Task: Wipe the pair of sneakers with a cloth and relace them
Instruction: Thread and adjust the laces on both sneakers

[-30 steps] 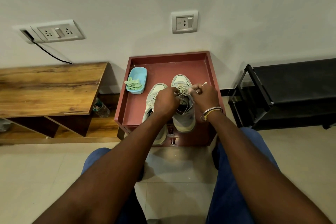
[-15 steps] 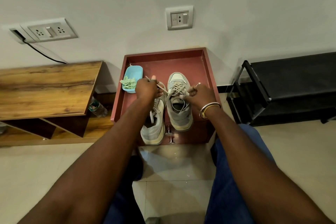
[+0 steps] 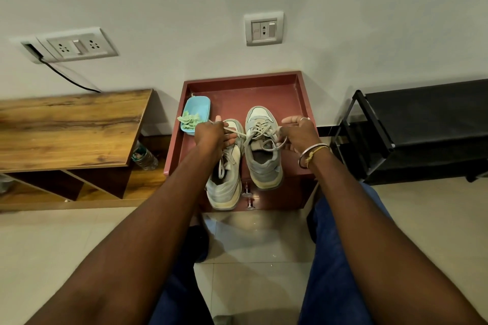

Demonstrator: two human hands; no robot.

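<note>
From the head view, a second ago both hands were bunched together over the right-side sneaker [image 3: 264, 166]; now they have drawn apart, pulling the lace [image 3: 239, 133] out sideways across the tongue. The left hand [image 3: 211, 134] sits over the toe of the left-side sneaker [image 3: 221, 190], a little lower than half a second back, and pinches one end of the lace. The right hand [image 3: 301, 134] has its fingers curled round a loop of the same lace, just beside the shoe's collar. There are two sneakers, side by side on the red table [image 3: 264, 90], heels over its near edge. One green cloth [image 3: 188, 121] lies crumpled in one blue dish [image 3: 200, 105] at the table's back left. Two socket plates are on the wall, one [image 3: 76, 45] at the left and one [image 3: 264, 28] above the table. One bottle [image 3: 145, 157] lies under the wooden shelf [image 3: 66, 126], and one black rack [image 3: 422, 119] stands at the right.
</note>
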